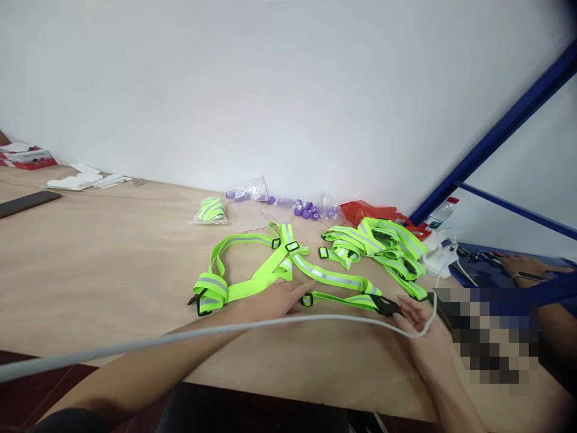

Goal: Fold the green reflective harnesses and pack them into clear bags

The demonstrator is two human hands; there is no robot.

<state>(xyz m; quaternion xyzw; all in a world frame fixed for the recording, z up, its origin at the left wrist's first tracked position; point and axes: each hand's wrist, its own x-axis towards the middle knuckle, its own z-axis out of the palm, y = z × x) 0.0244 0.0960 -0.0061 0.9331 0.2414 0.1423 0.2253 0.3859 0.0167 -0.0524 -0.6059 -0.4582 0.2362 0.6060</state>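
Observation:
A neon-green reflective harness [333, 278] with silver stripes lies spread on the table, its straps meeting at a black slider [292, 246]. My left hand [277, 299] rests flat on the lower middle straps with fingers stretched toward the right; a small black slider [307, 299] is just beyond its fingertips. At the harness's right end, my right hand [417, 317] pinches a black plastic buckle [384, 305] between thumb and fingers. The left end of the harness is bunched in a loop with a black clip [196, 298].
More green straps [387, 243] lie piled behind my right hand, beside a red bag [367, 211]. A bagged harness [211, 209] and purple rolls [306, 210] line the wall. A white cable [180, 331] crosses in front. A co-worker's hand [525, 266] shows at right.

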